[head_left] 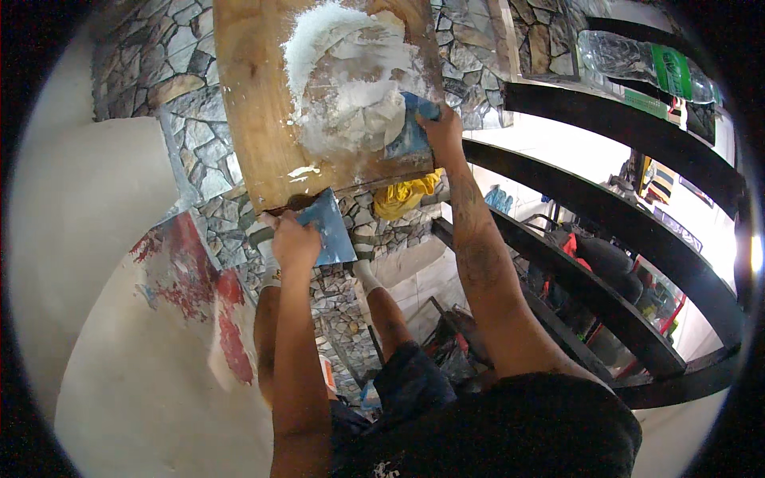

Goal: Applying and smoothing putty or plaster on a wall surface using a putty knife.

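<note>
My right hand (445, 132) grips a blue flat scraper (409, 137) at the right side of a wooden board (253, 95). This blade touches a heap of off-white paste (373, 113), which has loose white powder (307, 36) around its far and left sides. Below the board's near edge, my left hand (295, 240) is closed on a second blue flat scraper (333, 231). Its blade slants down to the right, apart from the paste. A small white smear (303, 171) marks the board near that edge.
Black curved railing bars (590, 207) run along the right, with a clear plastic bottle (637, 64) near the top. A yellow cloth or bag (405, 197) lies beyond the board's near edge. Left stands a pale wall (143, 342) with red patches. The floor is stone-patterned (195, 131).
</note>
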